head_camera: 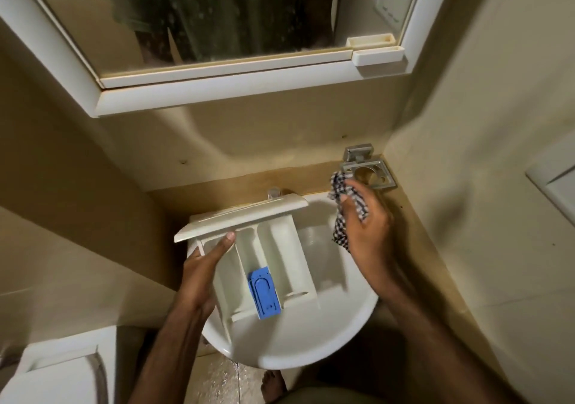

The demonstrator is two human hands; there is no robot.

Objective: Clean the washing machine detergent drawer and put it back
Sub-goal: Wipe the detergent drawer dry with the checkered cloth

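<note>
The white detergent drawer (273,248) hangs over the white sink (311,347), its front panel turned away from me and a blue insert (264,293) in its middle compartment. My left hand (202,266) grips the drawer's left side, thumb up against the front panel. To the right of the drawer, my right hand (364,226) holds a black-and-white checked cloth (348,195) bunched in its fingers, clear of the drawer.
A metal holder (368,170) is fixed to the wall behind the right hand. A mirror cabinet (217,30) hangs above the sink. The tap (274,192) shows just behind the drawer. A white appliance (59,372) is at the lower left. Walls close in on both sides.
</note>
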